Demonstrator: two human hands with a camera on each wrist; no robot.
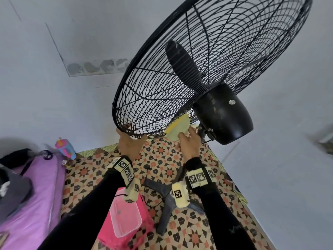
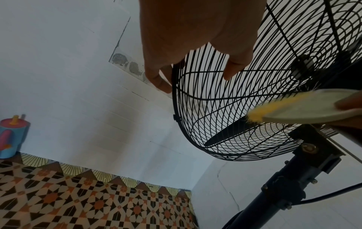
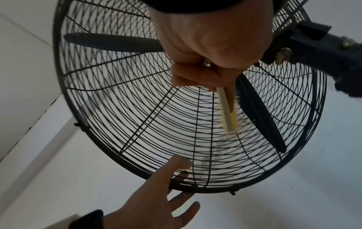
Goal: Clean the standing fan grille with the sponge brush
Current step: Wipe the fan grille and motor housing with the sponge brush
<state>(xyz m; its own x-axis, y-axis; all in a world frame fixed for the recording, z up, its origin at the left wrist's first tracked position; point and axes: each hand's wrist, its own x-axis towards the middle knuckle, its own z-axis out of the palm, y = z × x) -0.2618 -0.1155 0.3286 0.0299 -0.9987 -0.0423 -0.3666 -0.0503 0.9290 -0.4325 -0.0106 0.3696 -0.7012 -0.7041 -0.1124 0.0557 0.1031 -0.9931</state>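
The black standing fan grille [image 1: 162, 98] tilts up in front of me, its motor housing [image 1: 223, 112] to the right. My left hand [image 1: 133, 134] holds the grille's bottom rim [image 2: 174, 99] between thumb and fingers. In the right wrist view the left hand [image 3: 156, 193] reaches up, one digit lying on the wires. My right hand [image 1: 187, 139] grips the sponge brush [image 1: 177, 129], which has a pale green back and yellow bristles. The bristles press on the rear grille just below the motor. The brush [image 3: 225, 108] points away from my right hand [image 3: 205, 74], edge on, beside a fan blade [image 3: 258, 111].
The fan's pole [image 2: 284, 193] and grey base legs [image 1: 167, 201] stand on a patterned floor mat [image 1: 162, 159]. A pink basket with a clear plastic tub [image 1: 126, 219] sits below my arms. Purple bedding [image 1: 36, 186] and a pink-and-blue cup [image 1: 65, 148] lie left. White walls are close behind.
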